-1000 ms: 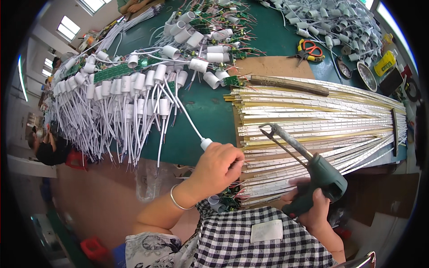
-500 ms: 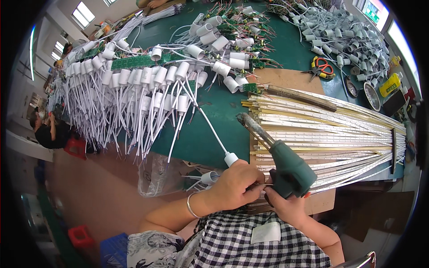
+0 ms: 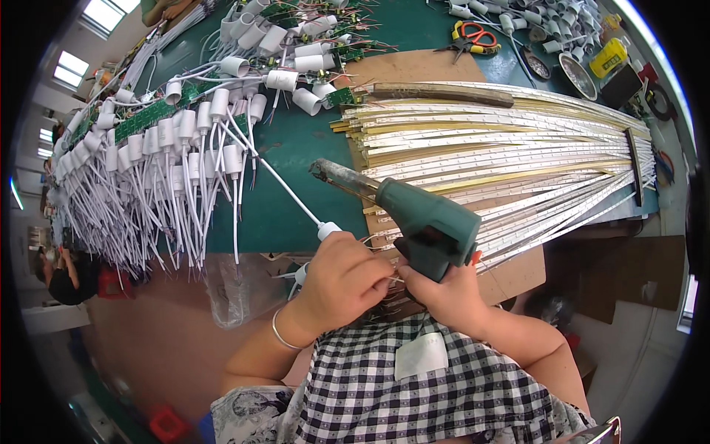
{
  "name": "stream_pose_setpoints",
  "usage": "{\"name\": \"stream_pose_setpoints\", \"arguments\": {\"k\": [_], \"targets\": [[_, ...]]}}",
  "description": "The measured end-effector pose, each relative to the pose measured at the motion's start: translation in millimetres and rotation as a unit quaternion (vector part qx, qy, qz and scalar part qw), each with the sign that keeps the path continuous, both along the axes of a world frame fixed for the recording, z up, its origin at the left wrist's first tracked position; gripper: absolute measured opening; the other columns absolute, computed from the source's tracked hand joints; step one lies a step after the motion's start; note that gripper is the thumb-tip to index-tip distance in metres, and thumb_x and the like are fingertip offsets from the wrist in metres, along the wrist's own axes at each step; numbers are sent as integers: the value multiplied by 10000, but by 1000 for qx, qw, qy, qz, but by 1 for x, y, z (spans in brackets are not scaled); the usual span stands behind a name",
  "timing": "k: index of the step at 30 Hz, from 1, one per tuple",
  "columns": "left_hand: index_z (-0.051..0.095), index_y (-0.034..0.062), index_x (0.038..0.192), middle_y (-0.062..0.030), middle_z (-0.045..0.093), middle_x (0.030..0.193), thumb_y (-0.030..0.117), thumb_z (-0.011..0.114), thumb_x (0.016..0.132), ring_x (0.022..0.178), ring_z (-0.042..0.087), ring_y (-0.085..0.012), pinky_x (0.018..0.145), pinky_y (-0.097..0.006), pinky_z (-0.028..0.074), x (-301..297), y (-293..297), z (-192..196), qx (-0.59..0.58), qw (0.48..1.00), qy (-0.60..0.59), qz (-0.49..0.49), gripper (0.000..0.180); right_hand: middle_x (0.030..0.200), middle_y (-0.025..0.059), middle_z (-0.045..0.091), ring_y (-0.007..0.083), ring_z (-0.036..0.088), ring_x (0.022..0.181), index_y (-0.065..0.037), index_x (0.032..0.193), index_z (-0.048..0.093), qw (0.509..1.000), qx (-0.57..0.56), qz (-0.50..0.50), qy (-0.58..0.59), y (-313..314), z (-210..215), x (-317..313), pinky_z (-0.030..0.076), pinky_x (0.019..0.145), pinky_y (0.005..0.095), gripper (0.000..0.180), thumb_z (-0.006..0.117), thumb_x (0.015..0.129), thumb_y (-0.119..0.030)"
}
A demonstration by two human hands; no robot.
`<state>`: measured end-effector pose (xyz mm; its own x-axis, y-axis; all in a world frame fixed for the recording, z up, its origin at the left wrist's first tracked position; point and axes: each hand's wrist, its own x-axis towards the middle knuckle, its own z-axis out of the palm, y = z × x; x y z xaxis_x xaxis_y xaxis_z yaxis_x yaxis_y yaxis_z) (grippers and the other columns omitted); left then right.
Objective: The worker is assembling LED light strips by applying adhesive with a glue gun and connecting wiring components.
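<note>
My left hand [image 3: 346, 280] is closed round a white cylindrical cap [image 3: 328, 230], whose white cable runs up and left to the heap. Thin wires show by its fingertips, close to the right thumb. In my right hand [image 3: 452, 296] is a dark green soldering gun [image 3: 433, 218], its metal tip pointing up and left above the table. Several white strips with small marks [image 3: 473, 166] lie fanned out just beyond the gun. The wire ends between the hands are partly hidden by the fingers.
White caps with cables [image 3: 166, 140] hang over the table's left edge beside green circuit boards [image 3: 151, 122]. A wooden bar [image 3: 444, 93] and a dark bar [image 3: 634, 166] lie across the strips. Red-handled pliers [image 3: 473, 38], a round dish [image 3: 577, 77] and a yellow bottle [image 3: 608, 58] stand farther back.
The view has shifted, so the table contents appear farther left and higher. Both hands keep their holds and stay close together; the soldering gun's tip still points up and left.
</note>
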<state>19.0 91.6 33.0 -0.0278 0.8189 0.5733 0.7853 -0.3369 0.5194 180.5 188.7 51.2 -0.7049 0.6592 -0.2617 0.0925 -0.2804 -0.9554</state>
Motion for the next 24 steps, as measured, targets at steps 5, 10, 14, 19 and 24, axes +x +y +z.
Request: {"name": "stream_pose_setpoints", "arguments": {"k": [5, 10, 14, 19, 24], "targets": [[671, 80, 905, -41, 599, 894, 106, 726, 669, 687, 603, -204, 673, -343, 471, -1, -2, 2, 72, 988, 135, 6, 244, 957, 93, 681, 145, 631, 836, 19, 1090, 626, 997, 49, 15, -56, 4, -4, 1, 513, 742, 299, 295, 681, 831, -112], [674, 71, 892, -41, 594, 872, 103, 707, 681, 697, 609, -203, 661, -333, 467, -1, -1, 0, 73, 985, 155, 27, 216, 860, 67, 672, 135, 627, 781, 17, 1011, 641, 997, 60, -17, -35, 1, -5, -1, 515, 719, 314, 232, 678, 826, -117], [677, 65, 885, -33, 586, 829, 91, 690, 692, 725, 608, -202, 659, -332, 464, -4, -1, -4, 21, 988, 145, 47, 195, 865, 60, 634, 130, 639, 753, 28, 1002, 604, 995, -48, -14, -82, 11, 12, 18, 516, 662, 264, 168, 622, 839, -7], [696, 64, 885, -27, 583, 796, 46, 726, 666, 719, 611, -203, 643, -345, 444, 2, -7, -16, -31, 986, 144, 73, 222, 895, 112, 632, 171, 636, 745, 59, 1013, 594, 998, 20, -46, -43, 15, 6, 68, 524, 686, 300, 213, 499, 824, 31], [703, 73, 884, -13, 585, 766, 42, 717, 677, 729, 616, -192, 668, -339, 428, 5, 0, -11, -37, 985, 144, 89, 209, 1020, 213, 659, 222, 643, 755, 70, 1205, 532, 997, 31, -20, -62, 15, -5, 122, 545, 715, 368, 413, 478, 806, -24]]}}
